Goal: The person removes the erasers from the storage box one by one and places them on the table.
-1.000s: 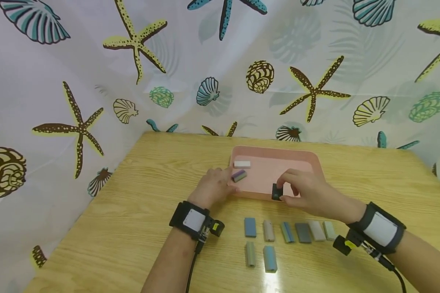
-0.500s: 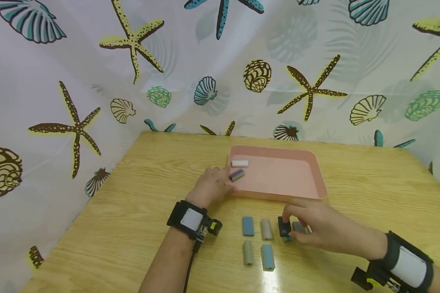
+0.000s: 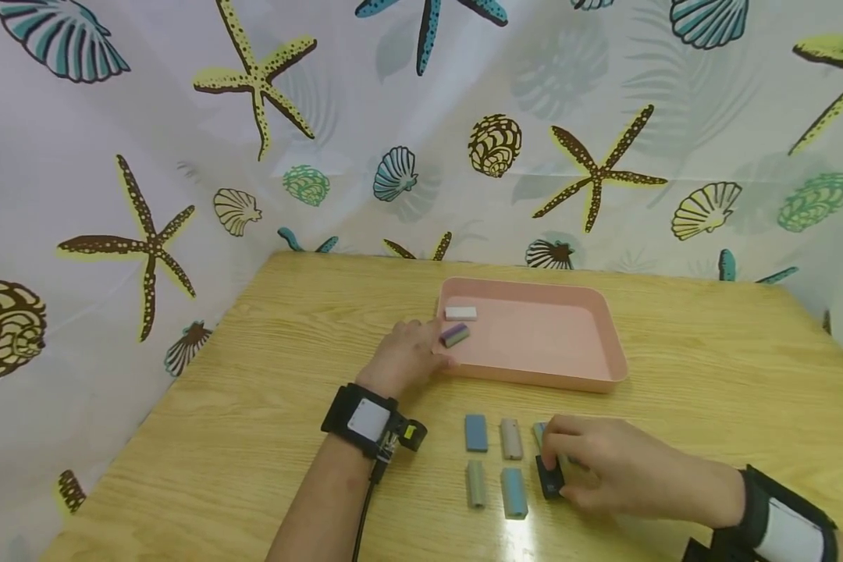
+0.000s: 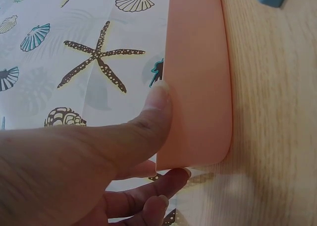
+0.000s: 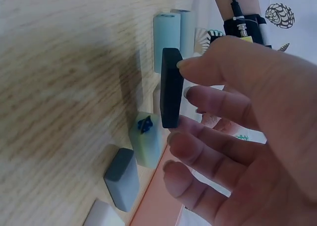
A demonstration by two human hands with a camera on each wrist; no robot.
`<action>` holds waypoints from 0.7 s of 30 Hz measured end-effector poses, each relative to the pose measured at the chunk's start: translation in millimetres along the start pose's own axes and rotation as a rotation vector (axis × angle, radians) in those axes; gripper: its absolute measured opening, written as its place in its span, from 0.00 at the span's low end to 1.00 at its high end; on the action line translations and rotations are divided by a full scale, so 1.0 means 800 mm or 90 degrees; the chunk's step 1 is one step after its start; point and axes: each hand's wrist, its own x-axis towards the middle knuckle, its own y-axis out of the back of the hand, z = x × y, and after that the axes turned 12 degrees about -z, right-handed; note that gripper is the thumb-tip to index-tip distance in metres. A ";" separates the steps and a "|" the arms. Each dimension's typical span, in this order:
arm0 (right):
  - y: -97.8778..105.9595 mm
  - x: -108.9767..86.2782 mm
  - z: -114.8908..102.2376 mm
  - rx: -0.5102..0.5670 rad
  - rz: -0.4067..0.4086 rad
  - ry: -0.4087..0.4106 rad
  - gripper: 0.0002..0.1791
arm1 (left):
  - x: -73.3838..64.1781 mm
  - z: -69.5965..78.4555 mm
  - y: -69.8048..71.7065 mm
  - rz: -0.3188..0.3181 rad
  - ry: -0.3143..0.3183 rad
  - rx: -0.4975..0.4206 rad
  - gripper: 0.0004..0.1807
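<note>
Between the thumb and fingertips of my right hand (image 3: pixel 614 472) is a black rectangular eraser (image 3: pixel 550 479). It shows edge-on in the right wrist view as a dark slab (image 5: pixel 171 89), a little above the wood. Just behind it lies a blue-and-pale striped eraser (image 3: pixel 539 432), partly covered by the fingers. My left hand (image 3: pixel 402 361) holds the front left corner of a pink tray (image 3: pixel 534 376). In the left wrist view the thumb (image 4: pixel 157 99) presses the tray's wall while the fingers bend round the corner. A white eraser (image 3: pixel 460 313) and a purple-green one (image 3: pixel 454 336) lie inside the tray.
Left of the right hand lie blue (image 3: pixel 475 433), beige (image 3: pixel 510 439), pale green (image 3: pixel 475 484) and light blue (image 3: pixel 514 493) erasers. A grey eraser (image 5: pixel 122 179) and a whitish one (image 5: pixel 103 215) show in the right wrist view. A patterned cloth (image 3: pixel 421 195) hangs behind the table.
My right hand has carried the black eraser from the tray's front edge toward me, down to the front row of erasers. My left hand stays at the tray's corner.
</note>
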 end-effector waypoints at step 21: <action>0.011 0.012 0.009 0.038 -0.060 0.019 0.09 | 0.002 0.000 0.000 0.003 0.004 -0.004 0.40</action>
